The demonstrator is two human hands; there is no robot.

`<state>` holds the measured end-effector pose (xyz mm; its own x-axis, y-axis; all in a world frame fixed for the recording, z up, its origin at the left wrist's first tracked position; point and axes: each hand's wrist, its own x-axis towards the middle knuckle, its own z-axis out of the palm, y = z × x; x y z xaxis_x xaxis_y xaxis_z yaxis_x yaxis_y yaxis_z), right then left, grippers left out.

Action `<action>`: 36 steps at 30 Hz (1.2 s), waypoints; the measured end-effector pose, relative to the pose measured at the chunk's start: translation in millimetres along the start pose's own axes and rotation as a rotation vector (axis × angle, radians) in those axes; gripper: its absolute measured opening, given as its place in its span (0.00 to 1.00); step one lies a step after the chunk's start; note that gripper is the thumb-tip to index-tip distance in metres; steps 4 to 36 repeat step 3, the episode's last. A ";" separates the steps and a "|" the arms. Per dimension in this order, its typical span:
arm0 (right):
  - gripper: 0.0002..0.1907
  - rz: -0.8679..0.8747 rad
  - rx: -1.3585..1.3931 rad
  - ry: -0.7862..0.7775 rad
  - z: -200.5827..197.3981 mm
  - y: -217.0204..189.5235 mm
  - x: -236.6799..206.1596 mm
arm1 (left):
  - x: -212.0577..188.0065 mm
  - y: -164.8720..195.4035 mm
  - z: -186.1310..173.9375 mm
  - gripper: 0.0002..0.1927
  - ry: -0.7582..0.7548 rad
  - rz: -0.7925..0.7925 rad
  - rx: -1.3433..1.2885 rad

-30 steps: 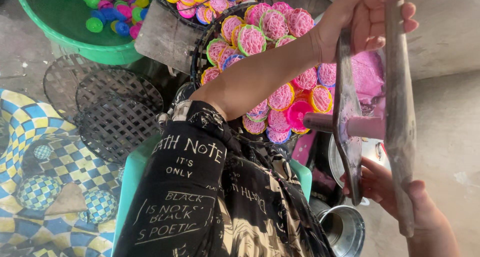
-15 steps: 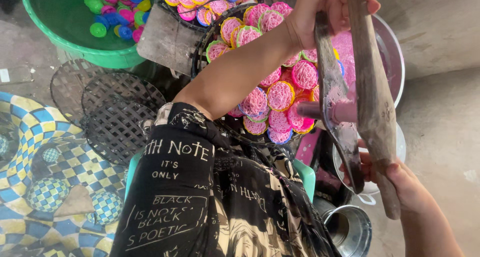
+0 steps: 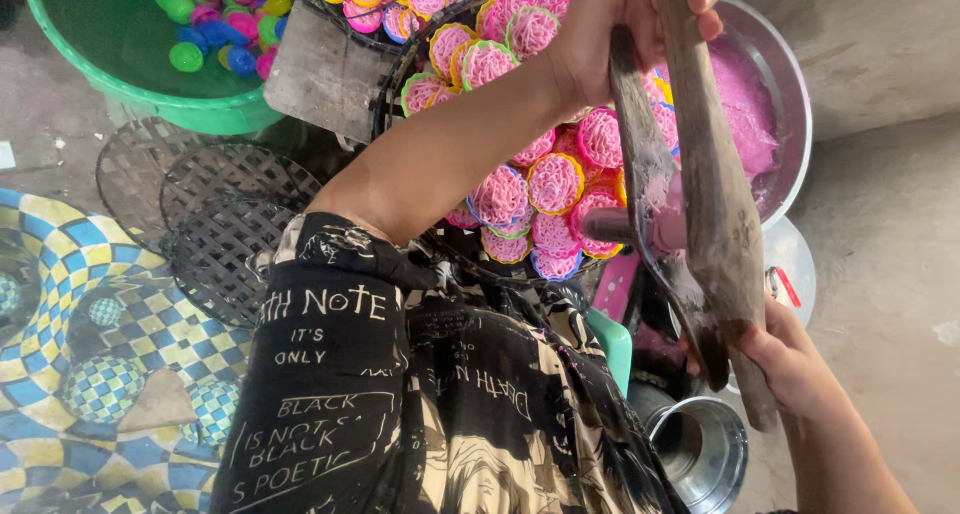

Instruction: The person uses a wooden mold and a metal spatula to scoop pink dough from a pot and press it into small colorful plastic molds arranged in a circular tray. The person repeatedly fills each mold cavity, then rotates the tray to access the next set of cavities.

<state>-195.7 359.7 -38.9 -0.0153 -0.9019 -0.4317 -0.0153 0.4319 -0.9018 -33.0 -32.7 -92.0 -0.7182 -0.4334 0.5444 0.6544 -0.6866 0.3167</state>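
Wooden press, two long handles: left hand closed round the upper ends, right hand closed round the lower ends, squeezing them together on a pink-smeared cylinder between. Held over a basket of pink noodle nests. Metal bowl of pink dough just behind, probably for refilling.

A single head-worn camera is looking steeply down from the person's own head, close over their chest and arms. It is facing the floor ahead of them, taking in the raised hands at near range and the tubs and trays lying farther off toward the top edge.
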 end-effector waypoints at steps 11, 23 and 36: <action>0.45 -0.024 -0.047 0.044 7.2 -14.2 9.2 | 6.6 7.6 -6.7 0.20 0.050 -0.006 0.149; 0.45 -0.024 -0.047 0.044 7.2 -14.2 9.2 | 6.6 7.6 -6.7 0.20 0.050 -0.006 0.149; 0.45 -0.024 -0.047 0.044 7.2 -14.2 9.2 | 6.6 7.6 -6.7 0.20 0.050 -0.006 0.149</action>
